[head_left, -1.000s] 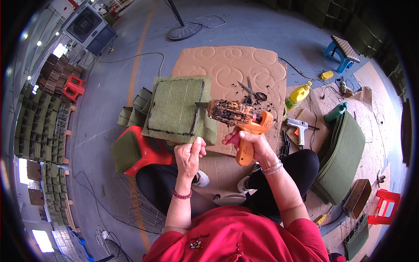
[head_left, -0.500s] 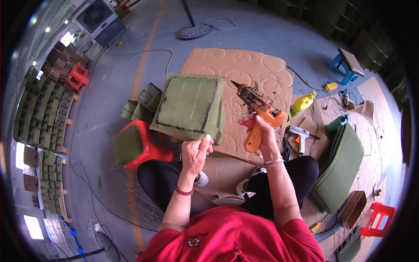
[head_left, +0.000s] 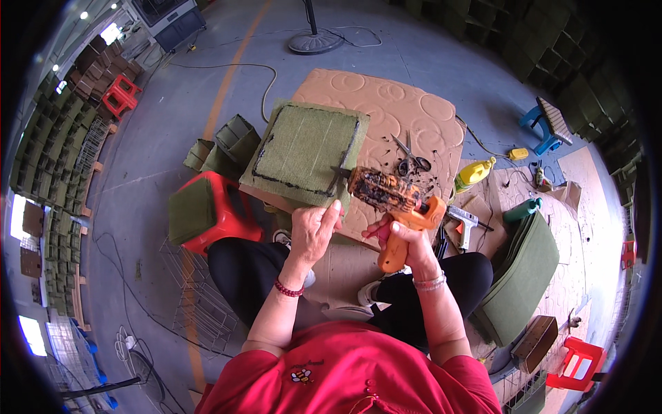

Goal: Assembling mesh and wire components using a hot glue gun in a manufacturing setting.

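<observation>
A square green fabric-covered piece (head_left: 307, 146) lies over the cardboard-topped work surface, with a dark glue line along its edges. My left hand (head_left: 315, 231) is closed on the fabric's near edge, the thumb pressed on top. Wrapped round the handle of an orange hot glue gun (head_left: 386, 194) is my right hand (head_left: 408, 243). Dark residue coats the gun's front part. Its nozzle points left and meets the right side of the green piece, near the glue line; whether it touches I cannot tell. Black-handled scissors (head_left: 412, 163) lie on the cardboard (head_left: 386, 103) beyond the gun.
To the left stands a red stool (head_left: 224, 210) with green pieces, beside open green boxes (head_left: 236, 138). On the right are a yellow bottle (head_left: 474, 174), a light-coloured glue gun (head_left: 466, 225), a teal bottle (head_left: 522, 210) and stacked green panels (head_left: 524, 276). Cords cross the floor.
The orange glue gun has moved left and down, bringing its nozzle to the right side of the green piece. The scissors are now uncovered. The green piece appears slightly turned clockwise.
</observation>
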Tool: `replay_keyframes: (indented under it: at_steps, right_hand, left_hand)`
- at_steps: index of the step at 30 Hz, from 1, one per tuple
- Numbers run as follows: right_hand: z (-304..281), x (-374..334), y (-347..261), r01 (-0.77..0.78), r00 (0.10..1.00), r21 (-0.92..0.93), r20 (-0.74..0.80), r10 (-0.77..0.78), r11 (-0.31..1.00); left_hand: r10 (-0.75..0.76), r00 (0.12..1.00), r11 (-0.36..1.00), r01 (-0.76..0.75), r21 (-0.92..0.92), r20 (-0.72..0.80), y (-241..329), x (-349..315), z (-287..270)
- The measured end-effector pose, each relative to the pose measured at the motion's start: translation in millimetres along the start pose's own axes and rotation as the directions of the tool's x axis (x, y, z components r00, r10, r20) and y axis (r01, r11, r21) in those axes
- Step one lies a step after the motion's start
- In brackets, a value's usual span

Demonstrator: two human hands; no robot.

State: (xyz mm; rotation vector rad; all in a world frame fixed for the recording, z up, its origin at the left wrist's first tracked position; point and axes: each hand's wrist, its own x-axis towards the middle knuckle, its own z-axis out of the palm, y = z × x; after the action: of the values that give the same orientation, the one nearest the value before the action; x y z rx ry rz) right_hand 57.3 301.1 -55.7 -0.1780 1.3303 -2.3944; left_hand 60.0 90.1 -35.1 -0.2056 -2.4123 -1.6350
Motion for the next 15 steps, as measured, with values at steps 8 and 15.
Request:
replay_keyframes:
  at_steps: [8, 15]
  right_hand:
    - [-10, 6, 1, 0.042, 0.999, -0.018, -0.028, -0.042, 0.999]
    - [-22, 55, -22, 0.117, 0.986, -0.03, -0.112, -0.12, 0.993]
  left_hand:
    - [0.019, 1.0, 1.0, -0.019, 0.021, 0.023, 6, 0, 0]
    - [0.033, 0.999, 0.999, -0.033, -0.022, 0.008, 7, 0, 4]
